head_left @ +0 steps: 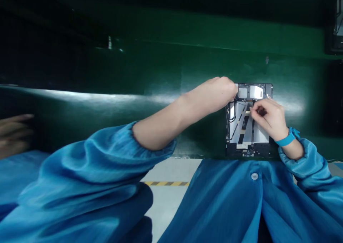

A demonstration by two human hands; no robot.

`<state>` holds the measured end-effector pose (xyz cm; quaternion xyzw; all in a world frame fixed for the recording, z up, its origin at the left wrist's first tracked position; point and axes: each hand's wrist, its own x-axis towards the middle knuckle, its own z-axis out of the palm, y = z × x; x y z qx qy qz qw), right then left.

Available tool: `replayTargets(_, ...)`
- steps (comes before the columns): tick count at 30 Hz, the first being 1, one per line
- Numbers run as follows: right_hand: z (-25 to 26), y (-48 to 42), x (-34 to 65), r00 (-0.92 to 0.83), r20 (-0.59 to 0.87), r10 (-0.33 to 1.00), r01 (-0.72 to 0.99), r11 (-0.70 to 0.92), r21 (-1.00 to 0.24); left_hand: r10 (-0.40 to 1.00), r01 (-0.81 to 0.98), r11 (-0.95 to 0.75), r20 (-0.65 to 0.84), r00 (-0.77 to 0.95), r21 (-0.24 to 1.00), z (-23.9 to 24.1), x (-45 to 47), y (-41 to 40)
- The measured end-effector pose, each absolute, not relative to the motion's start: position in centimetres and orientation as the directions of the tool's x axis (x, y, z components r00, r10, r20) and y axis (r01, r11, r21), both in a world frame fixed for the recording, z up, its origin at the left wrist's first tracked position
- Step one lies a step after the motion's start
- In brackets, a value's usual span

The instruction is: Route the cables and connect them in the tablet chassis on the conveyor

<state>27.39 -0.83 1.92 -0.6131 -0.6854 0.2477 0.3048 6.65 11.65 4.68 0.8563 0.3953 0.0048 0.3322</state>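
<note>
An opened tablet (259, 132) lies on the green work surface, its inside facing up. Silver panels, black strips and thin cables show within its black frame. My left hand (225, 88) is curled closed at the tablet's upper left corner; its fingertips are hidden behind the back of the hand. Over the upper right part of the tablet, my right hand (271, 116) is closed in a pinch, thumb against forefinger. What sits between those fingertips is too small to make out. A blue wrist strap (286, 138) circles my right wrist.
A glossy green mat (160, 75) covers the bench. At the far left is another person's blurred hand (16, 132) above a blue sleeve. Another dark device (338, 21) stands at the upper right edge. Below the bench edge, the floor (171, 203) carries a yellow-black stripe.
</note>
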Motion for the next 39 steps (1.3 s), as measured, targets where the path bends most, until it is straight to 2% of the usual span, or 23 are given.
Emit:
replayTargets(3, 2.5, -0.3, 28.7, 0.111, 0.138, 0.984, 0.701, 0.02, -0.713, 0.658, 0.709, -0.533, -0.301, 0.691, 0.462, 5.9, 7.1, 10.2)
replayTargets(5, 2.5, 0.4, 29.2, 0.126, 0.165, 0.978, 0.752, 0.015, -0.66, 0.707, 0.759, -0.507, -0.307, 0.638, 0.408, 6.7, 8.0, 8.5)
replayTargets(10, 2.3, 1.4, 29.3, -0.191, 0.209, 0.959, 0.85, 0.268, -0.453, 0.808, 0.88, -0.37, -0.363, 0.464, 0.299, 6.2, 11.0, 3.7)
replayTargets(13, 2.7, 0.8, 29.7, -0.269, 0.201, 0.942, 0.828, 0.333, -0.451, 0.856, 0.897, -0.363, -0.289, 0.428, 0.252, 4.7, 11.7, 2.2)
replayTargets(16, 2.8, -0.1, 30.8, -0.205, 0.181, 0.962, 0.753, 0.274, -0.599, 0.89, 0.875, -0.362, -0.16, 0.427, 0.321, 3.6, 11.2, 1.5)
replayTargets(19, 2.0, -0.5, 31.7, -0.007, 0.087, 0.996, 0.632, 0.072, -0.771, 0.907, 0.838, -0.385, -0.01, 0.421, 0.386, 3.3, 10.5, 1.7)
replayTargets(22, 0.8, -0.3, 32.3, 0.143, -0.023, 0.989, 0.488, -0.091, -0.868, 0.866, 0.756, -0.468, 0.068, 0.495, 0.458, 3.2, 10.8, 3.1)
replayTargets(25, 0.0, -0.1, 32.5, 0.176, -0.1, 0.979, 0.383, -0.162, -0.91, 0.765, 0.614, -0.526, 0.013, 0.643, 0.588, 2.6, 11.9, 5.5)
replayTargets(28, -0.1, 0.1, 32.6, 0.182, -0.13, 0.975, 0.331, -0.185, -0.925, 0.707, 0.55, -0.501, -0.049, 0.705, 0.668, 2.1, 12.7, 7.4)
replayTargets(34, -0.1, 0.3, 32.9, 0.161, -0.16, 0.974, 0.274, -0.2, -0.941, 0.697, 0.521, -0.46, -0.071, 0.714, 0.719, 1.8, 13.1, 8.8)
replayTargets(39, -0.3, 0.4, 33.4, 0.168, -0.18, 0.969, 0.236, -0.217, -0.947, 0.684, 0.543, -0.483, -0.092, 0.724, 0.687, 1.8, 13.3, 9.1)
